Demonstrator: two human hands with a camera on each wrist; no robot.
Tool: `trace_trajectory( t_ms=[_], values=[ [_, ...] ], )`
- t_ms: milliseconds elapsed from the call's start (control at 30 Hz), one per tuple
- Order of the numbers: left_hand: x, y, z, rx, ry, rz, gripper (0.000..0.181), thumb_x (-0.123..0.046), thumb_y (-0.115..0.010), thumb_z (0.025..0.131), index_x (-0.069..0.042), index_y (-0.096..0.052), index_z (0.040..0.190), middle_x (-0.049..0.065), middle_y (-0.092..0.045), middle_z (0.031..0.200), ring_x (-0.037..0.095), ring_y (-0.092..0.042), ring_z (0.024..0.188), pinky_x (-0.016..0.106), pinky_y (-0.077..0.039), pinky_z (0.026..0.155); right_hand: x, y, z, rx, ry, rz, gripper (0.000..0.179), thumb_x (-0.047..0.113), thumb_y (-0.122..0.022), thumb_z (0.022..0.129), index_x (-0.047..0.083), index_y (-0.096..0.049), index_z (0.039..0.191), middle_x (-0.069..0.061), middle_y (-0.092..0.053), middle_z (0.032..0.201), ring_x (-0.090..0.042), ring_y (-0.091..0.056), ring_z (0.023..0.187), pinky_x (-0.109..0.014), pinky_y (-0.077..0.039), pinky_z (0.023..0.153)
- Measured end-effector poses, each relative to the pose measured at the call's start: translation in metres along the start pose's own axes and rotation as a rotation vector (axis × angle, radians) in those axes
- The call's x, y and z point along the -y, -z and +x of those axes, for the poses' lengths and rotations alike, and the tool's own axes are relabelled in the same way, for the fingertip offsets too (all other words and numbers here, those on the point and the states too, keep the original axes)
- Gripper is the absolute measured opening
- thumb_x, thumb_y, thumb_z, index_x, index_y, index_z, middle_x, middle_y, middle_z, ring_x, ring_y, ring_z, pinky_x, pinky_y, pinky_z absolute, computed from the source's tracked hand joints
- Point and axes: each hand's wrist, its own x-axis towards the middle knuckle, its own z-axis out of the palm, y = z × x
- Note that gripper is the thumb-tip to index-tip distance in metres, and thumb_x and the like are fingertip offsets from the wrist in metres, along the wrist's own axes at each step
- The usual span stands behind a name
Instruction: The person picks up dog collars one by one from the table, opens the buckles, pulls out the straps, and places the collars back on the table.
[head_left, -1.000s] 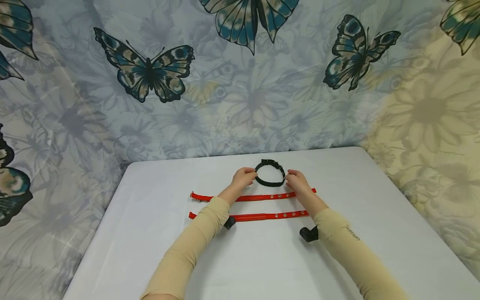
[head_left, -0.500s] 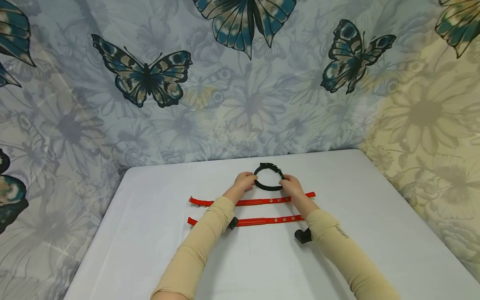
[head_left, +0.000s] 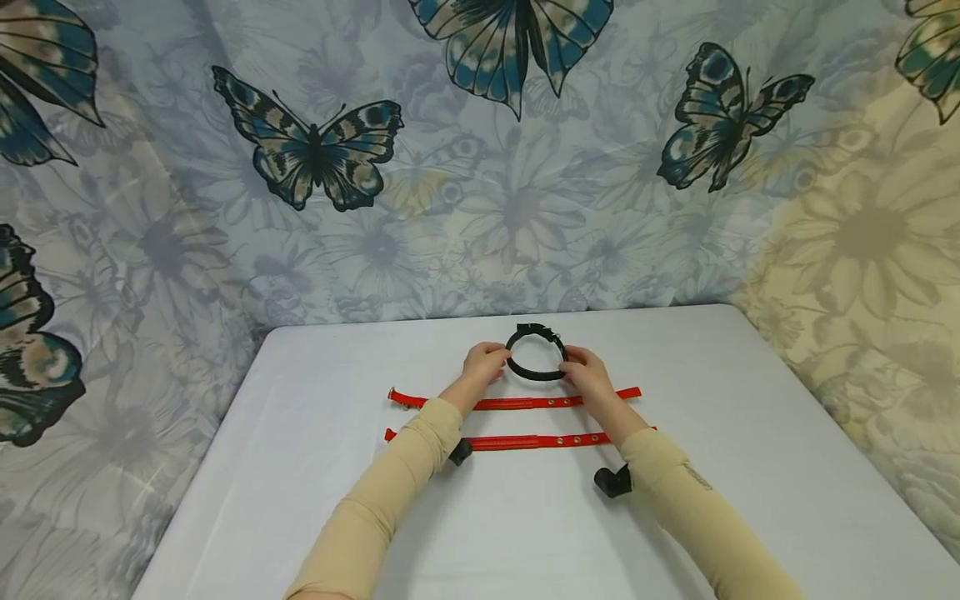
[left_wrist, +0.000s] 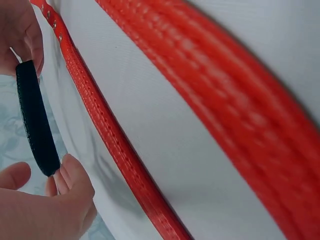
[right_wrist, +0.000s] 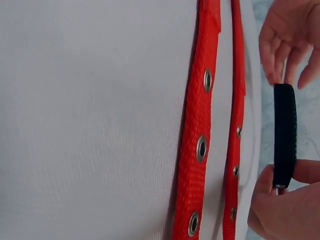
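A black buckled collar (head_left: 537,375), closed into a loop, is between my two hands near the far side of the table. My left hand (head_left: 484,363) holds its left side; in the left wrist view the fingers curl at the band's end while the thumb (left_wrist: 16,175) stands a little apart. On the other side my right hand (head_left: 588,375) pinches the band between thumb and fingers, as the right wrist view shows. Two red collars with metal eyelets lie stretched out beneath my forearms, the farther red collar (head_left: 517,403) and the nearer red collar (head_left: 510,442).
A white cloth covers the table (head_left: 525,533). Behind it hangs a butterfly-printed backdrop (head_left: 517,217). Black wrist cameras, such as the right one (head_left: 613,482), hang under both sleeves, over or beside the nearer red collar.
My right hand has closed onto the right side of the black collar, where its fingers were only beside it. The left hand stays at the collar's left side. The red collars lie unmoved.
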Motion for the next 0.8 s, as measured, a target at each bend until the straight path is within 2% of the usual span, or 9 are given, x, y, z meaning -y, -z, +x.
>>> trace_trajectory(
  t_ms=[133,200,333,433,600,700,800],
  values=[
    [0.002,0.014,-0.007,0.018,0.021,-0.159,0.033,-0.012,-0.064,0.093,0.002,-0.061,0.123,0.015,-0.061,0.115,0.024,-0.059,0.102,0.032,-0.053,0.088,0.002,-0.004,-0.009,0.054,0.002,0.075,0.052,0.001,-0.051,0.097,0.003,-0.037,0.148,-0.019,-0.038,0.149,-0.032,-0.046,0.125,-0.040,-0.038,0.108],
    [0.003,0.021,-0.010,0.037,0.041,-0.230,0.037,-0.011,-0.065,0.093,0.004,-0.058,0.125,0.016,-0.059,0.117,0.024,-0.059,0.101,0.032,-0.053,0.089,0.005,-0.006,-0.016,0.079,-0.011,0.129,0.053,0.001,-0.052,0.097,0.003,-0.037,0.148,-0.018,-0.037,0.150,-0.030,-0.046,0.126,-0.037,-0.037,0.109],
    [0.006,0.033,-0.017,0.059,0.102,-0.333,0.047,-0.008,-0.067,0.091,0.006,-0.051,0.133,0.016,-0.058,0.118,0.021,-0.058,0.099,0.032,-0.052,0.090,0.013,-0.008,-0.028,0.132,-0.054,0.267,0.055,0.001,-0.053,0.097,0.004,-0.036,0.149,-0.016,-0.035,0.152,-0.023,-0.048,0.126,-0.028,-0.038,0.106],
    [0.008,0.041,-0.025,0.074,0.156,-0.380,0.048,-0.007,-0.067,0.090,0.005,-0.051,0.135,0.015,-0.058,0.116,0.021,-0.057,0.099,0.032,-0.052,0.090,0.015,-0.010,-0.034,0.164,-0.081,0.332,0.056,0.002,-0.055,0.097,0.005,-0.035,0.150,-0.013,-0.035,0.153,-0.017,-0.053,0.121,-0.023,-0.043,0.100],
    [0.014,0.057,-0.039,0.091,0.219,-0.415,0.043,-0.005,-0.069,0.089,0.000,-0.059,0.131,0.011,-0.061,0.107,0.019,-0.057,0.094,0.029,-0.054,0.085,0.011,-0.013,-0.044,0.215,-0.083,0.326,0.056,0.001,-0.057,0.096,0.005,-0.037,0.149,-0.014,-0.038,0.151,-0.012,-0.063,0.106,-0.020,-0.049,0.090],
    [0.019,0.066,-0.048,0.096,0.227,-0.424,0.042,-0.003,-0.070,0.088,-0.002,-0.061,0.129,0.010,-0.063,0.102,0.018,-0.059,0.089,0.029,-0.055,0.082,0.009,-0.016,-0.050,0.246,-0.077,0.303,0.056,0.002,-0.060,0.095,0.005,-0.039,0.147,-0.016,-0.039,0.150,-0.018,-0.062,0.112,-0.021,-0.050,0.089],
    [0.025,0.075,-0.057,0.109,0.204,-0.424,0.044,-0.001,-0.069,0.088,-0.001,-0.058,0.131,0.010,-0.064,0.101,0.018,-0.061,0.087,0.032,-0.056,0.083,0.006,-0.018,-0.056,0.274,-0.068,0.260,0.055,0.005,-0.064,0.094,0.005,-0.044,0.145,-0.015,-0.043,0.148,-0.024,-0.058,0.118,-0.023,-0.050,0.090]
  ],
)
